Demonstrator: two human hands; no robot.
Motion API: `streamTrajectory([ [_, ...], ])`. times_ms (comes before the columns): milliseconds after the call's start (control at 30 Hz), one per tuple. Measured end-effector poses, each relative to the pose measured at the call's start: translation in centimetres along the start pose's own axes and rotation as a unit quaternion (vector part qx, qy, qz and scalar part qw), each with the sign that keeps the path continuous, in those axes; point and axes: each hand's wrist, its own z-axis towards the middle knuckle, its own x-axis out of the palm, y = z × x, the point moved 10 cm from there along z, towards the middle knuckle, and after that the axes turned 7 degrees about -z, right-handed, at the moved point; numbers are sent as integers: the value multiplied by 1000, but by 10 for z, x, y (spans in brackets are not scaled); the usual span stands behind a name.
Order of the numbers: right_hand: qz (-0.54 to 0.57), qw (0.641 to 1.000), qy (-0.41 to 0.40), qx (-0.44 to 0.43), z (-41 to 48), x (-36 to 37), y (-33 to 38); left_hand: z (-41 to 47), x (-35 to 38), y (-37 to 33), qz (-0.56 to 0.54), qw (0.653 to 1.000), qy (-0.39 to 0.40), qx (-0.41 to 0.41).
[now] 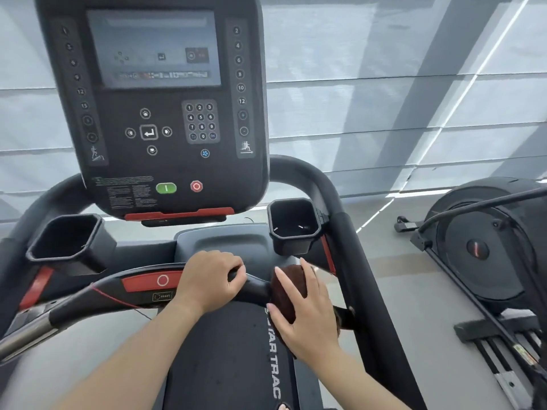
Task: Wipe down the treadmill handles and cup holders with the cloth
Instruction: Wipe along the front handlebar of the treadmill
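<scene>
A black front handlebar crosses the treadmill below the console. My left hand grips its middle, just right of the red stop panel. A dark brown cloth is wrapped around the bar's right part, and my right hand is closed over it. Two black cup holders flank the console: the left cup holder and the right cup holder, both above my hands. The right side handle curves down past my right hand.
The console with its screen and keypad stands straight ahead. The dark treadmill belt cover lies under my forearms. Another exercise machine stands on the grey floor at the right. Window blinds fill the background.
</scene>
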Motion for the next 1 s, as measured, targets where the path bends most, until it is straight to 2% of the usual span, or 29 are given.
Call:
streamTrajectory([
  [200, 3, 999, -4, -47, -1, -4, -4, 0, -1, -3, -9, 1000, 24, -5],
  [267, 14, 999, -22, -30, -7, -9, -18, 1, -8, -5, -63, 998, 31, -6],
  [367, 26, 998, -53, -1, -12, -11, -27, -2, -32, 5, -97, 995, -9, -21],
  [433, 15, 998, -65, -8, -11, -9, -15, -9, -42, 19, -75, 997, -21, -29],
  [567, -3, 995, -84, -48, 2, 2, 34, -27, -40, 54, -5, 998, 2, -65],
  [667, -5, 995, -84, -56, 13, 11, 62, -32, -42, 57, 35, 997, -27, -60],
  [800, -32, 991, -85, -99, 7, 7, 53, -36, -41, 57, 36, 996, -49, -69],
  [1000, -40, 995, -95, 14, -18, -15, -15, -35, -40, 60, 32, 996, -56, -64],
])
